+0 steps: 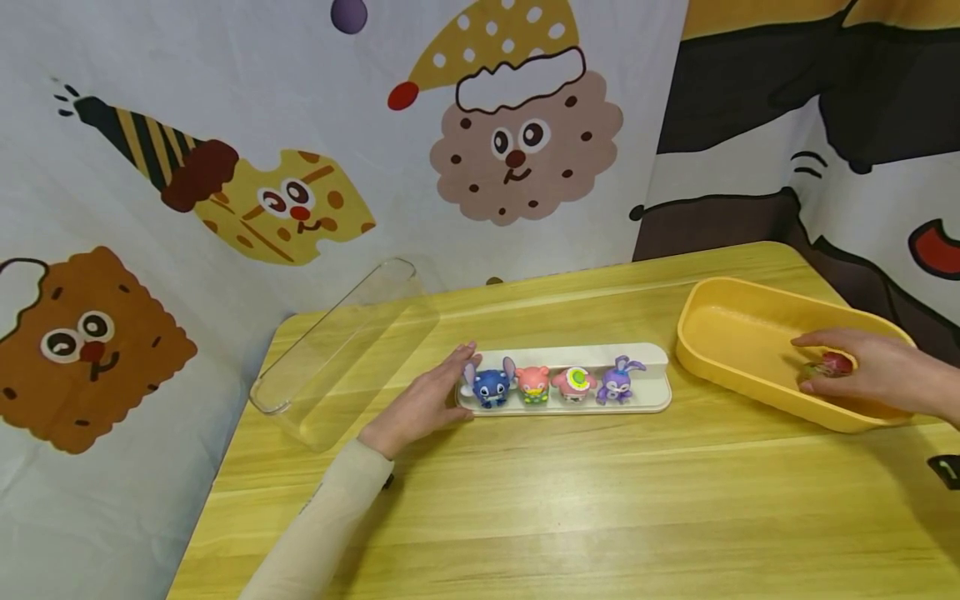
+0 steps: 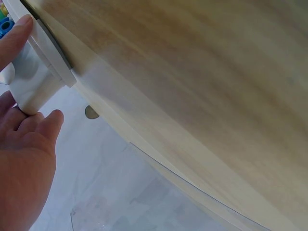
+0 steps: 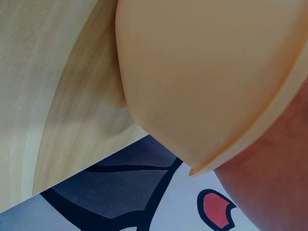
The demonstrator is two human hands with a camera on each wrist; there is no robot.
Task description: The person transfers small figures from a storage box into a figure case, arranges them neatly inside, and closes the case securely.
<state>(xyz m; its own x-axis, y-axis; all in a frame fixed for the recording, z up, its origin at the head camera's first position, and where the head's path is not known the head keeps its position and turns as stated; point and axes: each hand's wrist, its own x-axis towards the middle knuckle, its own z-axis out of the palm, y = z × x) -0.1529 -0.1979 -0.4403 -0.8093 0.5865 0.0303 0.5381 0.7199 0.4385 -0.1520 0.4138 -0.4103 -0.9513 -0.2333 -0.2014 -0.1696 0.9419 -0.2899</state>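
Note:
My left hand (image 1: 423,400) grips the left end of a long white display base (image 1: 654,392), thumb on the near side and fingers on the far side. In the left wrist view, the thumb presses one edge of that base (image 2: 38,82). On it stand a blue big-eared figurine (image 1: 492,388), a pink bear-like one (image 1: 533,386), a pink one with a yellow-green ring (image 1: 575,383) and a purple rabbit (image 1: 617,383). Inside a yellow bin (image 1: 738,387), my right hand (image 1: 873,371) holds a small red and greenish figurine (image 1: 836,364) between thumb and fingers, partly hidden.
A clear plastic cover (image 1: 348,350) stands at the left of the wooden table (image 1: 570,500). Behind the table hangs a cartoon-printed cloth (image 1: 375,100). The yellow bin's wall (image 3: 192,72) fills much of the right wrist view, beside the table's edge.

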